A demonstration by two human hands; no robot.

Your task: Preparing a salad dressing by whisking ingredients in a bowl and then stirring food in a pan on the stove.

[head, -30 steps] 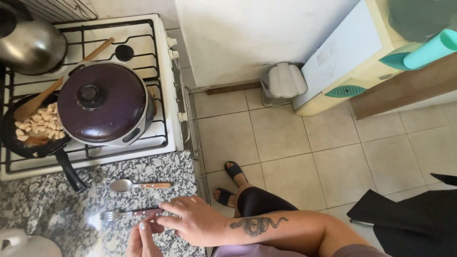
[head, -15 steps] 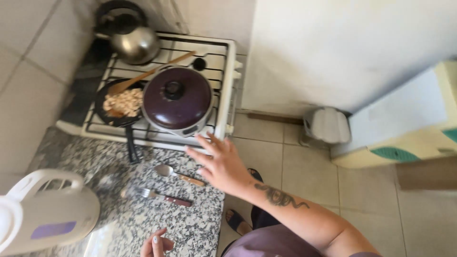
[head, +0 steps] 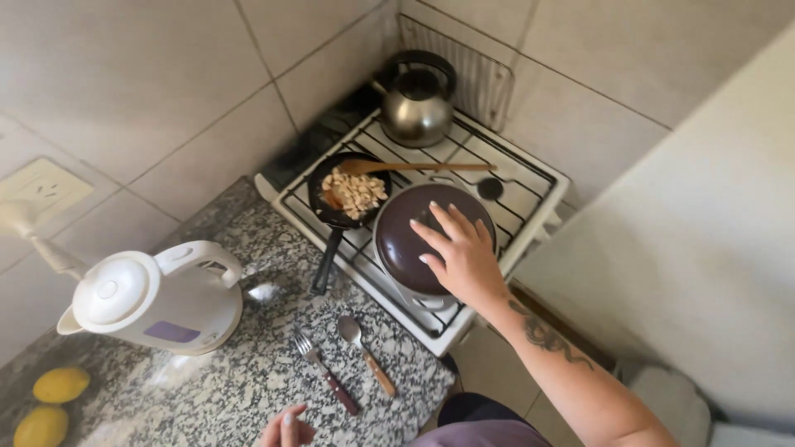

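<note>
Pot lid [head: 406,236] lies under the spread, unclenched right hand [head: 464,257]; left hand [head: 286,430] barely shows, grip unclear

Left hand [head: 286,429] (maybe curled) cut off below.

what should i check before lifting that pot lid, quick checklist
1. Right hand on the dark lid: ok, palm and fingers lie over it.
2. Grip on the lid's knob: cannot tell, the hand covers it.
3. Burner under the pot lit: cannot tell, no flame shows.
4. Wooden spoon clear of the lid: ok, it rests in the frying pan beside the pot.
5. Counter space to set the lid down: ok, bare granite beside the fork and spoon.
6. Left hand free: ok, holds nothing.
</note>
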